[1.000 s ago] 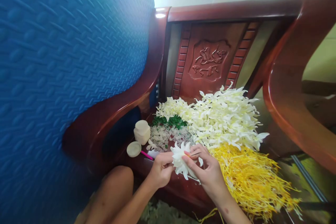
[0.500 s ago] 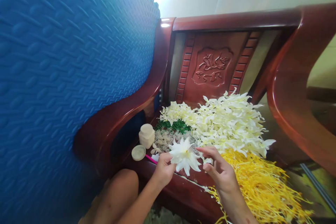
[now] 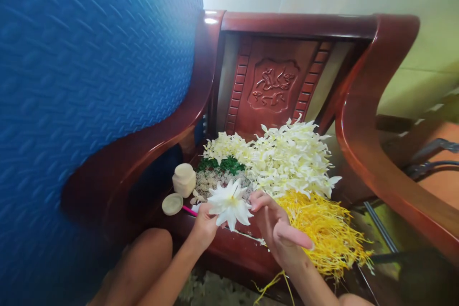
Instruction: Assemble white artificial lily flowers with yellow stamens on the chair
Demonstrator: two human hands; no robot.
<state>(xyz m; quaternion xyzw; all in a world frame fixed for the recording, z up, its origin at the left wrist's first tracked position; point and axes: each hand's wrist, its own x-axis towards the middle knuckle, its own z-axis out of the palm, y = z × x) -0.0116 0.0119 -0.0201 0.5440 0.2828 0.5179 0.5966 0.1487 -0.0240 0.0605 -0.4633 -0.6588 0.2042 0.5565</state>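
A white artificial flower point(image 3: 231, 204) with pointed petals and a pale yellow centre faces up in front of me. My left hand point(image 3: 205, 227) is closed on it from the left and below. Close to its right petals is my right hand point(image 3: 278, 224), thumb spread away and fingers bent; whether a fingertip touches a petal I cannot tell. Behind the flower lie small clear pieces point(image 3: 211, 181) and a patch of green pieces point(image 3: 224, 165). A big heap of white petals point(image 3: 290, 158) rises beyond, and a pile of yellow strands point(image 3: 322, 229) lies right of my right hand.
Everything rests on a carved red wooden chair point(image 3: 274, 83) with curved arms. A white jar point(image 3: 184, 180), a round lid point(image 3: 172, 204) and a pink stick point(image 3: 189, 211) are on the left of the seat. A blue textured mat point(image 3: 89, 67) stands along the left side.
My right hand has turned, its thumb swinging out to the right, away from the flower. My left hand still holds the flower. The whole view has shifted, so the chair sits further left.
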